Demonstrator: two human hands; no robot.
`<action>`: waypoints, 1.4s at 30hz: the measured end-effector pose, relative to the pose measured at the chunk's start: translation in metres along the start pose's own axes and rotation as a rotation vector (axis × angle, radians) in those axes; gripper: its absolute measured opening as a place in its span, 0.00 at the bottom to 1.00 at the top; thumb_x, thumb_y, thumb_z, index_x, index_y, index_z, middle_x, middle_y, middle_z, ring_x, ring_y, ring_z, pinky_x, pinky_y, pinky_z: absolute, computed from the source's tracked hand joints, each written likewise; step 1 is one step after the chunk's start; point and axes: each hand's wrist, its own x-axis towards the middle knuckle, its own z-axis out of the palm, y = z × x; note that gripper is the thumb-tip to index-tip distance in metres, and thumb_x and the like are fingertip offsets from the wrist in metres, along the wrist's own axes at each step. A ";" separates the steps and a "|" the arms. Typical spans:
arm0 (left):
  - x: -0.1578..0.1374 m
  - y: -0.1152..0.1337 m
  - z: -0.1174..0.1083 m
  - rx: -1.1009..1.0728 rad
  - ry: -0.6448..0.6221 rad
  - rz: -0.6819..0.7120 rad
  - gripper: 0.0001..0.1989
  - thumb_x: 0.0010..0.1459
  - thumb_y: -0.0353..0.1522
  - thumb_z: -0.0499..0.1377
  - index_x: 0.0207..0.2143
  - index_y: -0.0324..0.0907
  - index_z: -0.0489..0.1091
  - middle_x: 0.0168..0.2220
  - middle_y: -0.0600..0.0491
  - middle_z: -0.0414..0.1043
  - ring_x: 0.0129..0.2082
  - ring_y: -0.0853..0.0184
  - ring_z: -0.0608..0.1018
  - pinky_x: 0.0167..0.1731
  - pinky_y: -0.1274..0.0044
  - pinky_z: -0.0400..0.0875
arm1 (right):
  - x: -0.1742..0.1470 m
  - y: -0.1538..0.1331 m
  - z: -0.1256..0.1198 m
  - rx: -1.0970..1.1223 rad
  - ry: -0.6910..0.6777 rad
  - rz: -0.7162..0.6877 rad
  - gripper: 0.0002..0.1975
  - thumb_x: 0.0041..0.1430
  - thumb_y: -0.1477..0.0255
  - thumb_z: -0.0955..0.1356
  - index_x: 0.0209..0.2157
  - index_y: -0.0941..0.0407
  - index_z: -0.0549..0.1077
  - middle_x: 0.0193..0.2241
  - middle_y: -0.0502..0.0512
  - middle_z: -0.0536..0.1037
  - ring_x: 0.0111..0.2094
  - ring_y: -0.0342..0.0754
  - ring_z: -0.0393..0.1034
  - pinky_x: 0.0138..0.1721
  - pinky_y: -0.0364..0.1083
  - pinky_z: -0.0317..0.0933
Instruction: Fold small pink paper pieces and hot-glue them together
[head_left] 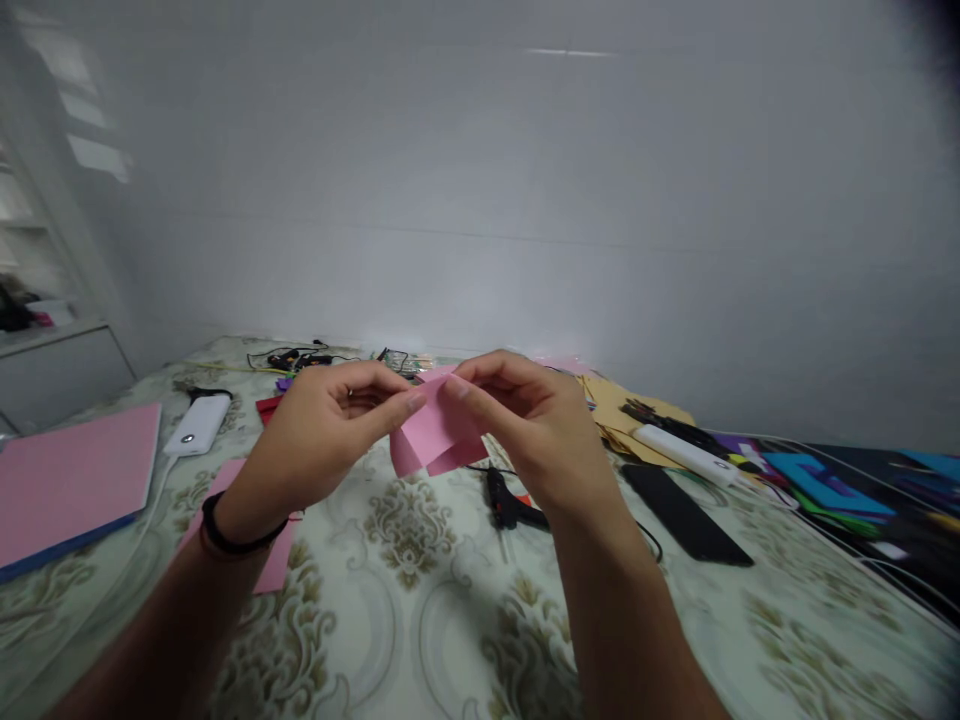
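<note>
A folded piece of pink paper [442, 425] is held up above the table, between both hands. My left hand [341, 420] pinches its upper left edge between thumb and fingers. On the other side, my right hand [525, 410] grips the upper right part, thumb in front and fingers behind. The paper's lower flaps hang apart. Beneath my left wrist lies another pink sheet [276, 560], partly hidden by the arm. A black glue gun [506, 500] rests on the table just below my right hand, which covers part of it.
Pink sheets [82, 470] and a white power bank [199, 425] lie at left. To the right are a black phone [686, 515], a long white device [686, 455], brown envelopes [652, 395] and colourful sheets [832, 490]. Cables run across the patterned tablecloth [420, 640]; a wall stands behind.
</note>
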 end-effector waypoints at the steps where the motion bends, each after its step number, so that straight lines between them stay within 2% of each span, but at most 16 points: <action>1: 0.000 0.000 0.000 0.015 0.017 0.012 0.08 0.61 0.35 0.68 0.31 0.41 0.82 0.29 0.52 0.83 0.29 0.67 0.82 0.29 0.81 0.76 | 0.000 0.000 0.000 0.003 -0.004 0.010 0.08 0.57 0.66 0.77 0.32 0.56 0.80 0.29 0.51 0.83 0.30 0.43 0.75 0.32 0.42 0.69; 6: -0.001 -0.003 -0.001 0.068 0.048 0.033 0.07 0.60 0.37 0.70 0.35 0.42 0.83 0.32 0.52 0.84 0.31 0.67 0.82 0.31 0.81 0.76 | 0.001 0.002 -0.002 0.026 -0.092 0.096 0.09 0.57 0.65 0.78 0.33 0.56 0.82 0.26 0.50 0.82 0.27 0.42 0.74 0.28 0.41 0.68; 9: -0.001 -0.002 -0.002 0.016 0.041 -0.012 0.08 0.58 0.38 0.70 0.37 0.43 0.83 0.33 0.51 0.84 0.31 0.66 0.83 0.31 0.80 0.77 | 0.001 0.001 -0.002 0.024 -0.046 0.076 0.09 0.57 0.64 0.77 0.33 0.55 0.83 0.26 0.51 0.83 0.27 0.43 0.75 0.28 0.41 0.69; 12: 0.000 0.001 -0.003 0.013 0.009 -0.025 0.08 0.60 0.37 0.68 0.32 0.43 0.82 0.28 0.52 0.82 0.28 0.66 0.81 0.30 0.79 0.77 | 0.001 0.000 -0.001 0.004 0.023 0.059 0.09 0.56 0.63 0.77 0.32 0.54 0.83 0.27 0.51 0.83 0.27 0.45 0.76 0.27 0.42 0.71; 14: 0.000 0.002 -0.004 0.027 0.030 -0.007 0.08 0.60 0.36 0.67 0.29 0.43 0.82 0.24 0.53 0.80 0.26 0.66 0.80 0.31 0.78 0.77 | 0.000 -0.001 0.000 -0.009 0.043 0.050 0.08 0.57 0.64 0.77 0.32 0.54 0.84 0.27 0.52 0.84 0.28 0.45 0.77 0.28 0.43 0.72; 18: 0.002 0.002 -0.007 0.080 0.051 -0.004 0.09 0.60 0.35 0.67 0.27 0.43 0.82 0.23 0.53 0.79 0.27 0.66 0.79 0.29 0.79 0.74 | 0.000 -0.001 -0.001 -0.012 0.041 0.040 0.04 0.56 0.68 0.77 0.32 0.54 0.84 0.28 0.51 0.84 0.28 0.45 0.77 0.29 0.42 0.73; 23: 0.001 0.001 -0.011 0.123 0.045 0.039 0.10 0.60 0.37 0.67 0.27 0.42 0.81 0.25 0.53 0.79 0.26 0.67 0.76 0.26 0.79 0.70 | -0.002 -0.001 -0.003 -0.027 0.009 0.032 0.05 0.57 0.68 0.78 0.34 0.54 0.85 0.28 0.52 0.85 0.29 0.45 0.78 0.29 0.41 0.72; 28: -0.001 0.002 -0.010 0.170 -0.069 0.081 0.12 0.62 0.36 0.63 0.27 0.41 0.79 0.25 0.54 0.78 0.25 0.68 0.74 0.26 0.79 0.66 | -0.004 -0.002 -0.001 -0.076 -0.083 0.023 0.10 0.58 0.63 0.77 0.34 0.56 0.84 0.27 0.52 0.84 0.26 0.43 0.74 0.25 0.40 0.65; 32: -0.003 -0.001 -0.007 0.209 -0.046 0.108 0.13 0.66 0.37 0.61 0.31 0.42 0.80 0.26 0.55 0.78 0.25 0.69 0.74 0.26 0.80 0.66 | -0.004 -0.001 0.000 -0.101 -0.109 0.043 0.12 0.59 0.61 0.77 0.34 0.56 0.83 0.27 0.52 0.84 0.25 0.43 0.73 0.25 0.41 0.64; 38: -0.002 -0.005 -0.004 0.295 -0.018 0.132 0.13 0.67 0.38 0.62 0.31 0.43 0.80 0.22 0.57 0.74 0.21 0.71 0.68 0.21 0.80 0.59 | -0.004 -0.003 0.000 -0.214 -0.076 -0.015 0.07 0.62 0.67 0.75 0.34 0.56 0.83 0.28 0.52 0.84 0.28 0.43 0.76 0.27 0.41 0.65; 42: -0.001 -0.005 -0.004 0.259 -0.019 0.115 0.12 0.66 0.38 0.62 0.31 0.43 0.81 0.23 0.56 0.77 0.22 0.70 0.71 0.22 0.80 0.62 | -0.005 -0.004 0.000 -0.232 -0.101 -0.025 0.06 0.63 0.69 0.73 0.34 0.56 0.83 0.29 0.52 0.85 0.30 0.43 0.77 0.30 0.42 0.67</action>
